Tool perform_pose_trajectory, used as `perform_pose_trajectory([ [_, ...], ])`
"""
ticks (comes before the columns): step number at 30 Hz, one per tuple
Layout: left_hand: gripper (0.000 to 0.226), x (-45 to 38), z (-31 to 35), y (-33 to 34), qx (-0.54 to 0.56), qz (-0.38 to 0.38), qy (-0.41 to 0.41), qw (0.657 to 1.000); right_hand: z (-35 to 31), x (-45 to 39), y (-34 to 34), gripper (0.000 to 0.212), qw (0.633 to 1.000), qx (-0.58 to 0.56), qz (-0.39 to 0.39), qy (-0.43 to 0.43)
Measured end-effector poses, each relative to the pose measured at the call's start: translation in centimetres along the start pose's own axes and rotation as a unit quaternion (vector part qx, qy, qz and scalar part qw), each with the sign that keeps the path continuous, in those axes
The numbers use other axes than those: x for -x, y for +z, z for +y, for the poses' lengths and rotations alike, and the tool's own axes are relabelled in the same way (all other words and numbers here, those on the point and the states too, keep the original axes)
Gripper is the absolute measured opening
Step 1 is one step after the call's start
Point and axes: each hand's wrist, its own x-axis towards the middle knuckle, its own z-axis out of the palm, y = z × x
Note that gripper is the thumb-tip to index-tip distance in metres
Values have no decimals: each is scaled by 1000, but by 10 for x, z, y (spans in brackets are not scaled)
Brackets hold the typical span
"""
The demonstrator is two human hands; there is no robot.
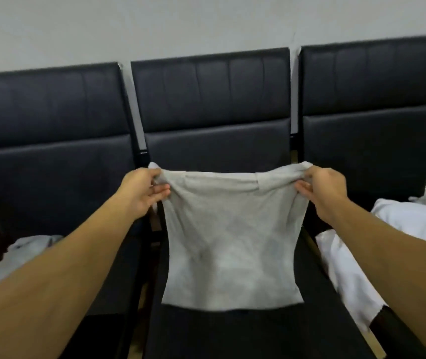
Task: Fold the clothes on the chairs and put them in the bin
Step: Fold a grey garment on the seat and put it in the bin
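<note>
Before us stands a row of three dark padded chairs [210, 104] against a pale wall [155, 24], and we are working over the middle chair [232, 332]. On the right chair lies a heap of white clothes [398, 229], with a bit of grey cloth at its far side; on the left chair a crumpled grey garment [20, 255] waits near the seat's front edge. We see no bin from here. Between our arms hangs the grey shirt [230, 242], stretched flat across its top edge and held in the air above the middle seat, its lower hem hanging just over the dark cushion; whether the hem touches it we cannot tell. Our left hand [142, 194] pinches the top left corner, fingers [161, 189] clenched on the bunched cloth, and our right hand [320, 189] grips the top right corner the same way. We judge the fold only begun: the shirt is spread, not yet doubled. What could go wrong is plain enough. The cloth is thin and limp, so if one corner slips from a pinch, the shirt would sag to one side and crease unevenly. Lowering it carelessly could bunch the hem on the seat, and a skewed first fold would carry through every later one.
</note>
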Motion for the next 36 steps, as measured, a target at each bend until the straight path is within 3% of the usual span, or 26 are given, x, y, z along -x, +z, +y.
perform_pose_trajectory([
  [5, 33, 76, 47, -36, 68, -22, 52, 996, -55, 58, -30, 12, 999, -19, -31, -35],
  [8, 29, 118, 22, -64, 5, -33, 39, 999, -34, 84, -64, 6, 996, 54, -40, -52],
  [11, 10, 151, -44, -94, -129, -62, -32, 989, 23, 102, -109, 6, 978, 193, -70, -34],
  [13, 12, 161, -97, -114, -270, -101, -106, 952, 69, 103, -141, 24, 934, 337, -117, -2],
  [15, 16, 169, -142, -124, -380, -116, -160, 904, 107, 108, -162, 35, 849, 500, -168, 43],
  [16, 21, 170, -163, -125, -399, -108, -181, 892, 125, 110, -168, 41, 809, 555, -184, 59],
  [18, 29, 170, -192, -121, -393, -89, -198, 893, 151, 119, -168, 44, 767, 605, -208, 36],
  [23, 42, 154, -230, -98, -416, -81, -188, 886, 179, 147, -128, 39, 707, 626, -316, -90],
  [26, 32, 144, -237, -91, -467, -94, -161, 864, 197, 160, -111, 40, 667, 636, -358, -146],
  [30, 31, 129, -249, -90, -533, -98, -142, 829, 223, 162, -103, 48, 611, 654, -416, -163],
  [33, 19, 125, -253, -86, -530, -90, -130, 833, 226, 160, -99, 43, 615, 660, -399, -166],
  [36, 14, 125, -246, -78, -487, -57, -108, 865, 228, 160, -96, 38, 625, 658, -387, -162],
])
